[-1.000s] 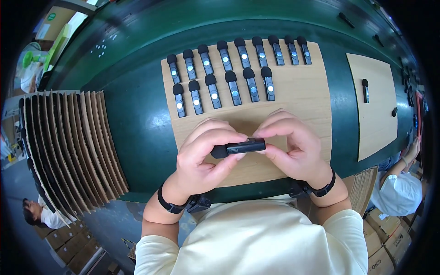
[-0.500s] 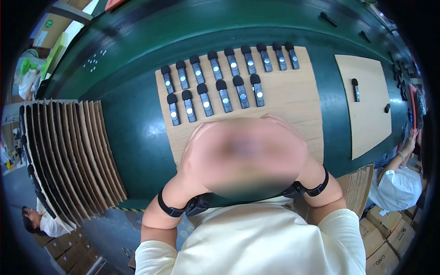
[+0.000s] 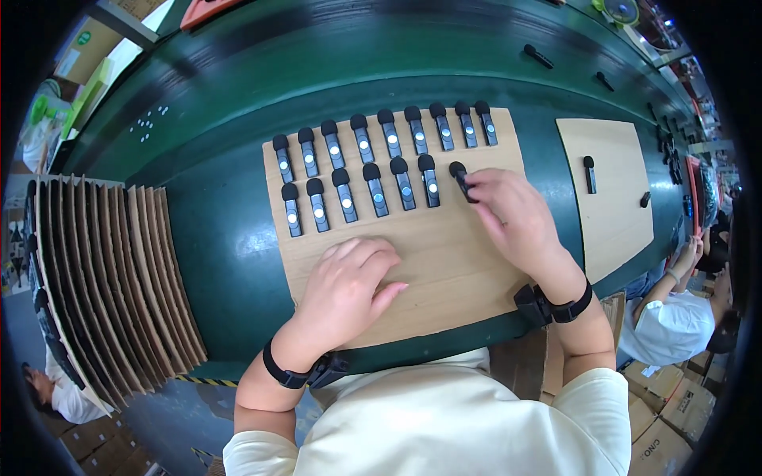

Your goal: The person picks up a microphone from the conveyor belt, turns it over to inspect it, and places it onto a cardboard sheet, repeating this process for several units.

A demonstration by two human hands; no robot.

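Note:
My right hand [image 3: 517, 218] pinches a small black wireless microphone [image 3: 458, 172] with a foam tip. It holds the microphone at the right end of the nearer row on a brown cardboard sheet [image 3: 429, 293]; whether the microphone touches the sheet I cannot tell. My left hand [image 3: 349, 285] rests low over the sheet's near left part, thumb apart from loosely bent fingers, holding nothing. Beyond the hands lie two rows of similar microphones, several in each, foam ends pointing away; one microphone [image 3: 429, 182] is just left of the held one. Most show a pale round spot.
At left stands a row of upright cardboard sheets [image 3: 119, 278]. Another cardboard sheet [image 3: 611, 230] at right carries a microphone [image 3: 590, 174] and a small black piece [image 3: 645, 200]. More microphones lie on the green table [image 3: 230, 238] farther back. A co-worker [image 3: 667, 317] is at right.
My hands, together before at the near side of the sheet, are now apart. My right hand has moved away and right with a microphone; the left lies on the near left. The view has shifted slightly.

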